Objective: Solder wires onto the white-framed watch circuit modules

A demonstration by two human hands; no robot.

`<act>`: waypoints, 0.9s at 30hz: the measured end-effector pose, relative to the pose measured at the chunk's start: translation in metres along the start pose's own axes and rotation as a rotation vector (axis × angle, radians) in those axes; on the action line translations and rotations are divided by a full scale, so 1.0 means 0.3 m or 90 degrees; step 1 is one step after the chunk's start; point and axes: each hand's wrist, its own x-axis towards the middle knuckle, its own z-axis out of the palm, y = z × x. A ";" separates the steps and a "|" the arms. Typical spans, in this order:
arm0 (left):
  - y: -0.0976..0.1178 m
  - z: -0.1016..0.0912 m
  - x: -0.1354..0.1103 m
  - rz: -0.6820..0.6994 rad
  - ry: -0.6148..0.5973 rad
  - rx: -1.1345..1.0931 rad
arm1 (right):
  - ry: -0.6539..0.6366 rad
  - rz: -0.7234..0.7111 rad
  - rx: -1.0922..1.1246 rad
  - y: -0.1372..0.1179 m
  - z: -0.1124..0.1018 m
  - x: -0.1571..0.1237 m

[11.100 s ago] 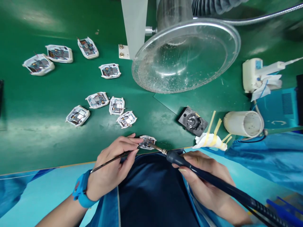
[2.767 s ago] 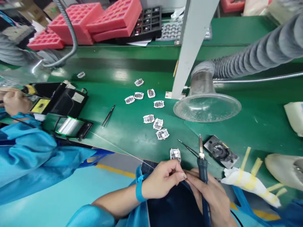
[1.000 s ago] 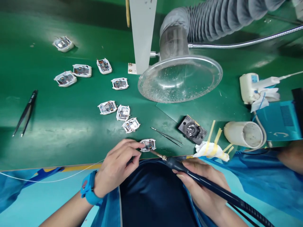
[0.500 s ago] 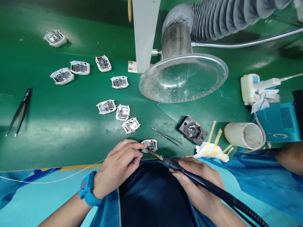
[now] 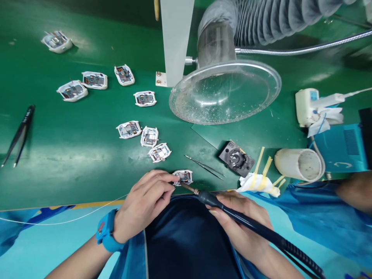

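A small white-cased circuit unit [image 5: 183, 176] lies at the near edge of the green table [image 5: 72, 162]. My left hand [image 5: 145, 203] is closed in a pinch right beside it, its fingertips touching the unit's left side. A thin solder wire [image 5: 58, 222] runs from the left edge up to this hand. My right hand [image 5: 241, 226] is wrapped round the dark handle of a soldering iron [image 5: 229, 212], whose metal tip rests on the unit's near edge. A blue wrist strap [image 5: 104, 234] sits on my left wrist.
Several similar units [image 5: 149, 136] lie scattered further back and left. Silver tweezers [image 5: 205, 166], a black fixture [image 5: 236, 157], taped tissue [image 5: 257, 182] and a white cup [image 5: 299, 163] sit to the right. A clear fume hood [image 5: 225, 93] hangs behind. Black tweezers [image 5: 17, 135] lie far left. Another person's hand [image 5: 353, 192] shows at right.
The iron's tip has slid a little left onto the unit, and my right hand followed it. My left hand keeps its pinch beside the unit. The view shifted slightly.
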 end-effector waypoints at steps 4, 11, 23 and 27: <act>0.002 -0.001 0.003 -0.004 0.002 -0.005 | 0.012 -0.009 0.003 -0.003 -0.005 -0.001; 0.001 0.009 -0.002 0.000 0.011 0.003 | 0.029 -0.019 -0.019 -0.005 -0.018 -0.004; -0.003 0.010 -0.007 0.013 -0.005 0.034 | -0.003 -0.008 -0.009 -0.008 -0.012 -0.005; -0.002 0.013 -0.007 0.017 -0.002 0.033 | 0.015 -0.023 -0.029 -0.017 -0.011 -0.002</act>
